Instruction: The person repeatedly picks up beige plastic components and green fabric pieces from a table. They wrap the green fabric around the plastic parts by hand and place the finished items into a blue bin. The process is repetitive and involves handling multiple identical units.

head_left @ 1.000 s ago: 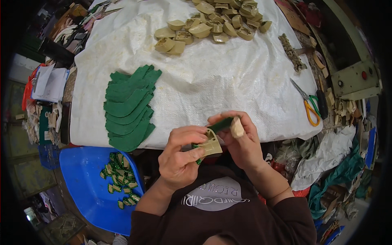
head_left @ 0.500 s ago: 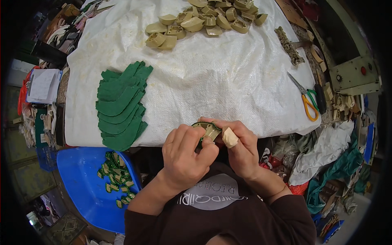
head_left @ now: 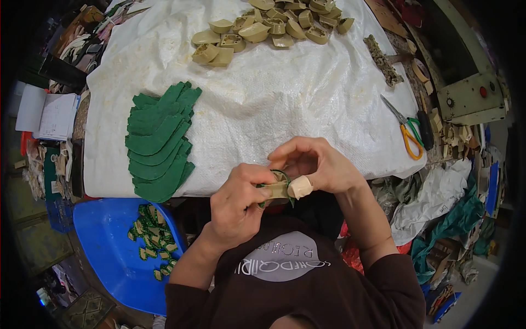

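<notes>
Close to the front edge of the cloth, I hold a tan plastic shoe heel (head_left: 276, 189) with shiny green material round its rim. My left hand (head_left: 237, 200) is closed round its left side, fingers and thumb pinching it. My right hand (head_left: 323, 164) is at its right side, fingers curled but apart; its thumb wears a beige wrap (head_left: 299, 187) and lies against the green edge. Whether that thumb presses or only touches is hard to see. To the left, green cut pieces (head_left: 159, 148) lie in an overlapping stack. More bare tan heels (head_left: 255, 33) are heaped at the far side.
White woven sheeting (head_left: 241, 104) covers the table. Scissors (head_left: 408, 129) with orange and green handles lie at its right edge. Below left stands a blue basin (head_left: 104, 257) with green-covered heels (head_left: 153, 233). Bags and scraps (head_left: 433, 197) crowd the right; a clipboard (head_left: 55, 115) is at left.
My right hand has lifted its fingers off the heel and moved up and outward, opening somewhat. My left hand has shifted slightly left, keeping hold of the heel. The view has shifted slightly.
</notes>
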`<state>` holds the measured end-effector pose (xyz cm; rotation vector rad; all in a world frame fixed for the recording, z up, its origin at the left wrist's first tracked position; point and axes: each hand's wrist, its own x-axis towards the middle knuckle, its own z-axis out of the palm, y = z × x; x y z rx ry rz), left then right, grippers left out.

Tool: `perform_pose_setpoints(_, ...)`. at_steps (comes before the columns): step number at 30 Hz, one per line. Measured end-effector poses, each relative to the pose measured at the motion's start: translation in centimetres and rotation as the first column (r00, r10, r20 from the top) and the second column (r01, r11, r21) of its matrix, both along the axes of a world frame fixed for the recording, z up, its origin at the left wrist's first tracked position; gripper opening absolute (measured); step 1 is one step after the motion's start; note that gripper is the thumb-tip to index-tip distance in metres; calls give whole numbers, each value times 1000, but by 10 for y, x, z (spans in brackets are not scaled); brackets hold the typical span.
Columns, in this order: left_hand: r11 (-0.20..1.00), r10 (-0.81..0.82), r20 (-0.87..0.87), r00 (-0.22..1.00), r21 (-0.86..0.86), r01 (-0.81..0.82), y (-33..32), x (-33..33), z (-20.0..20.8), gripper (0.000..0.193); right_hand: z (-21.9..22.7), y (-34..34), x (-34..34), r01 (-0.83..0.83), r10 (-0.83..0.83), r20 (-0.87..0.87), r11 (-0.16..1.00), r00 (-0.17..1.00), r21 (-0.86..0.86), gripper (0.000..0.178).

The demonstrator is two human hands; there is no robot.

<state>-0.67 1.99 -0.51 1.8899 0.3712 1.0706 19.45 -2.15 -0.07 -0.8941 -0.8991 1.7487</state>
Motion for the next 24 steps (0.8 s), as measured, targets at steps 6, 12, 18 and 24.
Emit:
perform_pose_setpoints(6, 985, 32, -86, 996, 174, -16, 3, 4, 0, 21, -2, 3, -6, 34, -31, 151, 999, 988, -17, 46)
perform_pose_setpoints(12, 950, 160, 100, 982, -285, -126, -7, 7, -8, 15, -8, -4, -20, 257, -296, 169, 941, 940, 221, 37)
perform_pose_setpoints(18, 883, 210, 112, 971, -448, -139, -13, 17, -5, 17, -8, -3, -22, 147, -461, 351, 750, 815, 645, 26)
perform_pose_setpoints(24, 847, 207, 114, 972, -517, -120, -13, 22, -3, 15, -7, -4, -32, 275, -554, 330, 743, 764, 611, 20)
